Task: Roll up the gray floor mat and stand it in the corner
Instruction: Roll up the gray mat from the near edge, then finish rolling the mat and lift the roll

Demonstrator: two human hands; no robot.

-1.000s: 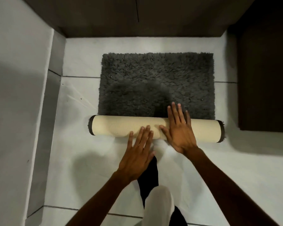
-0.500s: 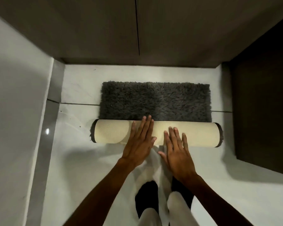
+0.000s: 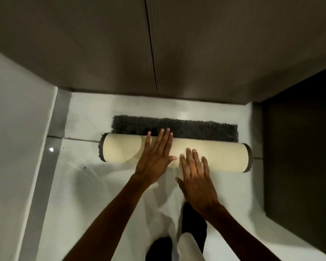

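A pale tiled floor (image 3: 94, 185) is bounded by a dark panelled wall (image 3: 102, 44) ahead, a light wall (image 3: 11, 147) on the left and a dark panel (image 3: 299, 157) on the right. Bare floor is seen on the near side of the mat and in a band between the mat's far edge and the dark wall. The gray floor mat (image 3: 196, 127) is mostly rolled: a cream-backed roll (image 3: 224, 157) lies across the floor, with only a narrow shaggy strip left flat beyond it. Its left end sits near the left wall's base, its right end just beside the right panel. The left hand (image 3: 154, 157) is laid flat on top of the roll, fingers extended and slightly spread. The right hand (image 3: 196, 176) is set lower, open, fingertips on the roll's near side.
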